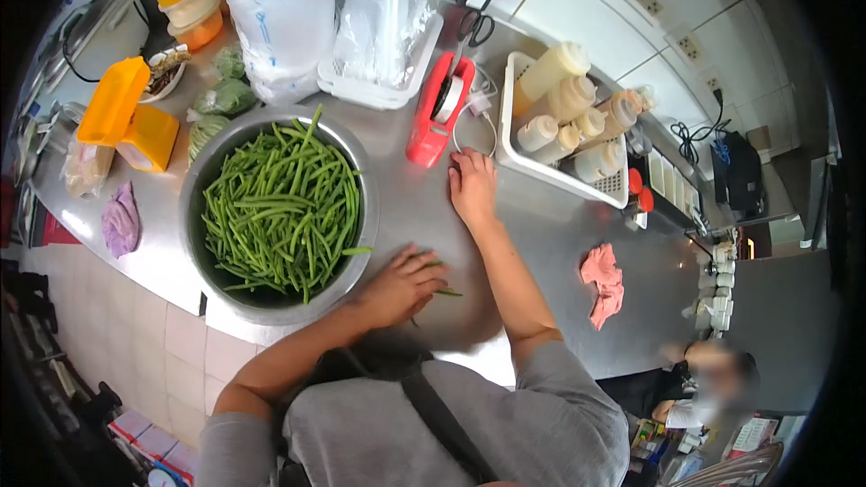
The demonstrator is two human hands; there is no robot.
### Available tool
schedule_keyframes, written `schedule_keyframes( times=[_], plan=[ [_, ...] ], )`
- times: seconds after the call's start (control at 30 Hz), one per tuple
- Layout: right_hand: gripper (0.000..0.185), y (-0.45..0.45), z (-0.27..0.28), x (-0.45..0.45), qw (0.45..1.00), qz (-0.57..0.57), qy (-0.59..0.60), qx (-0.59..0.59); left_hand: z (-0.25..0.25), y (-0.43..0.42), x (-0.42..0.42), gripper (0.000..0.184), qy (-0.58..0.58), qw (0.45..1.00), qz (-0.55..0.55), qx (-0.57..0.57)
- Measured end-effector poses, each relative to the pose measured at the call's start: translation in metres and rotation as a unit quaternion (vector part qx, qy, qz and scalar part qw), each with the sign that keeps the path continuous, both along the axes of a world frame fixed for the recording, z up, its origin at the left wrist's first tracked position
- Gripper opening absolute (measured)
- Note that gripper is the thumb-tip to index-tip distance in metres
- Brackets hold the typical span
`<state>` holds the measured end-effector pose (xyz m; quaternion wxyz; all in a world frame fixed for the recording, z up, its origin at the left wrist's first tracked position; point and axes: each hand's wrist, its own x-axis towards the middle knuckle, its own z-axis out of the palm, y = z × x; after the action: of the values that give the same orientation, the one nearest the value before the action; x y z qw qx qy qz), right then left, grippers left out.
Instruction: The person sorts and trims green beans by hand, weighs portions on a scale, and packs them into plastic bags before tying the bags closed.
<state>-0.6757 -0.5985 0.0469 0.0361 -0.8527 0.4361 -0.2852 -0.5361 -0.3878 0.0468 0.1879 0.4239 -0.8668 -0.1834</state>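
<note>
My left hand (403,287) is palm down over the steel counter, fingers stretched and slightly curved. Small green bean scraps (450,292) show at its fingertips; whatever lies under the palm is hidden. Beside it on the left stands a large steel bowl (368,207), heaped with green beans (280,207), one jutting over the rim. My right hand (473,185) rests flat on the counter, fingers extended and nothing visible in it. Just beyond its fingertips are a white cable (475,131) and a red tape dispenser (439,113).
A white basket (511,140) of squeeze bottles stands at the back right, a pink cloth (603,286) nearer. Plastic bags (271,27), a yellow scale (144,131) and a purple cloth (121,220) are at left. Another person (713,379) is at far right.
</note>
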Motion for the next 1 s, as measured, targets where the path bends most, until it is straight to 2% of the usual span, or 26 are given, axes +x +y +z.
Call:
schedule_keyframes(
  times=[0.07,0.13,0.17,0.27,0.3,0.4,0.43,0.5,0.53,0.57,0.6,0.63,0.7,0.73,0.8,0.9,1.0],
  plan=[
    [0.030,0.028,0.001,-0.012,1.000,0.011,0.004,-0.010,0.042,0.014,0.018,0.075,0.010,0.999,0.040,0.023],
    [0.033,0.057,0.011,-0.025,0.999,0.021,0.021,-0.019,0.048,0.035,0.026,0.094,0.021,0.991,0.107,0.079],
    [0.036,0.071,0.016,-0.033,0.999,0.031,0.014,0.031,0.048,0.042,0.027,0.104,0.026,0.984,0.142,0.105],
    [0.038,0.116,0.024,-0.051,0.993,0.015,-0.001,0.115,0.044,0.048,0.019,0.118,-0.033,0.981,0.169,0.094],
    [0.039,0.130,0.022,-0.054,0.992,0.016,-0.017,0.126,0.045,0.046,0.014,0.114,-0.058,0.978,0.180,0.089],
    [0.037,0.173,0.027,-0.053,0.979,0.050,-0.062,0.186,0.031,0.042,0.009,0.115,0.004,0.981,0.168,0.094],
    [0.043,0.183,0.033,-0.051,0.972,0.060,-0.043,0.222,0.040,0.046,0.013,0.095,0.040,0.983,0.178,0.029],
    [0.049,0.197,0.037,-0.049,0.971,0.047,-0.036,0.230,0.056,0.075,0.039,0.080,0.175,0.964,0.153,0.132],
    [0.053,0.202,0.039,-0.050,0.971,0.038,-0.033,0.232,0.057,0.097,0.058,0.073,0.241,0.944,0.136,0.181],
    [0.070,0.204,0.038,-0.054,0.958,0.047,-0.029,0.280,0.053,0.133,0.078,0.044,0.273,0.929,0.177,0.179],
    [0.075,0.207,0.039,-0.051,0.964,0.047,-0.020,0.259,0.060,0.172,0.100,0.026,0.292,0.889,0.248,0.250],
    [0.080,0.213,0.039,-0.046,0.970,0.045,-0.012,0.240,0.037,0.223,0.127,0.018,0.246,0.883,0.340,0.209],
    [0.098,0.221,0.029,-0.037,0.974,0.049,-0.011,0.220,0.029,0.297,0.147,0.025,0.317,0.692,0.599,0.249],
    [0.098,0.224,0.027,-0.032,0.978,0.038,0.006,0.203,-0.046,0.379,0.176,0.029,0.305,0.657,0.654,0.219],
    [0.099,0.229,0.027,-0.022,0.985,0.018,0.041,0.166,-0.082,0.458,0.192,0.029,0.234,0.569,0.751,0.240],
    [0.100,0.228,0.026,-0.022,0.983,0.011,0.054,0.175,-0.106,0.530,0.194,0.027,0.174,0.500,0.783,0.326],
    [0.099,0.227,0.020,-0.023,0.981,0.018,0.044,0.186,-0.111,0.544,0.191,0.027,0.167,0.495,0.769,0.368]
  ],
)
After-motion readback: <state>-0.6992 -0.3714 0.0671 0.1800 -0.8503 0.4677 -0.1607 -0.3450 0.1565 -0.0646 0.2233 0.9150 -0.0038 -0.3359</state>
